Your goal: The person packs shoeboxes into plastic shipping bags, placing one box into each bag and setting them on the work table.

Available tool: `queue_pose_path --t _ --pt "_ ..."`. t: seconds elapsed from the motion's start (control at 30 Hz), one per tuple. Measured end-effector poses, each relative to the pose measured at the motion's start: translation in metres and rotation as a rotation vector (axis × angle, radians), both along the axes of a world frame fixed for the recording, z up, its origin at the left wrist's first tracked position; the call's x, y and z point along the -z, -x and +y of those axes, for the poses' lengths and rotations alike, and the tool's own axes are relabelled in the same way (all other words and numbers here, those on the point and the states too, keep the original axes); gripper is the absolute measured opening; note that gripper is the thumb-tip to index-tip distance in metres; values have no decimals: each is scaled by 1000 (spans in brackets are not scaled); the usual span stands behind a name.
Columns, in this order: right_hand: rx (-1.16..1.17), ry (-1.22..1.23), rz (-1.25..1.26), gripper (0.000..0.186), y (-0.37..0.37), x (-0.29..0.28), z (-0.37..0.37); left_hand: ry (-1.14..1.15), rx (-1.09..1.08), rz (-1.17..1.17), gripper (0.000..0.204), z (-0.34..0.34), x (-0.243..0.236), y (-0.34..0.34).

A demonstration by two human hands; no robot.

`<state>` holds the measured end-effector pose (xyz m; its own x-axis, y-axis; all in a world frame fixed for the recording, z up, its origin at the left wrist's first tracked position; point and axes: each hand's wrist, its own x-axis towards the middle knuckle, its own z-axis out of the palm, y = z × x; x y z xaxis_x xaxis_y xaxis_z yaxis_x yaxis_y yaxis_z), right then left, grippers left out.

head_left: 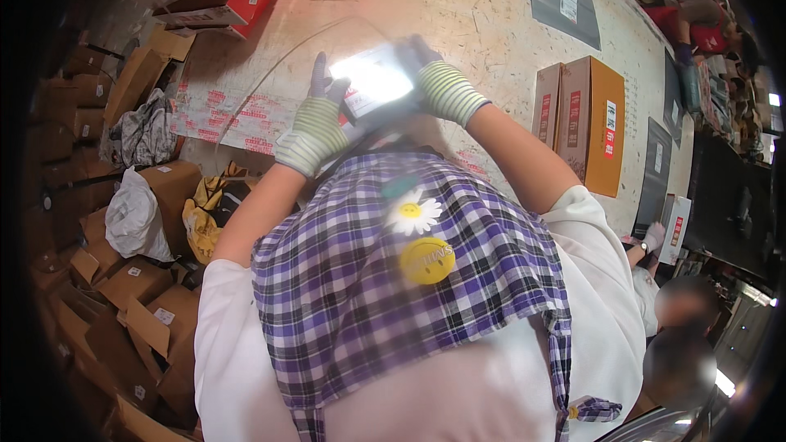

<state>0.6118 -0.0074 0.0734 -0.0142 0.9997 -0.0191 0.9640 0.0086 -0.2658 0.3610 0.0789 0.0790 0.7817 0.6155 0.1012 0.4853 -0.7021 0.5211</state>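
Head view: both gloved hands, left, right, fingers clamped on glaring white-labelled package; orange boxes right.

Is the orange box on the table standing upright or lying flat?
Upright. The orange box stands on its narrow side on the table, beside a second carton, to the right of the gloved hands.

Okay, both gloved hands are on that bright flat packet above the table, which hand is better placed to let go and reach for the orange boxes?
Probably the right hand. The orange boxes stand on the table to its right, with bare table between. The left hand grips the packet on the far side and would have to cross over.
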Motion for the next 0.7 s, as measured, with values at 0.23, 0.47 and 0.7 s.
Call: queue_pose_path --t 0.23,0.47,0.7 --pt "-97 164 -123 68 6 -16 -5 119 32 -17 109 0 -10 5" --pt "-98 207 -129 76 14 -27 -4 -33 159 30 82 4 1 11" --pt "-195 125 -108 80 3 -19 -8 39 80 -2 65 -6 -14 6"
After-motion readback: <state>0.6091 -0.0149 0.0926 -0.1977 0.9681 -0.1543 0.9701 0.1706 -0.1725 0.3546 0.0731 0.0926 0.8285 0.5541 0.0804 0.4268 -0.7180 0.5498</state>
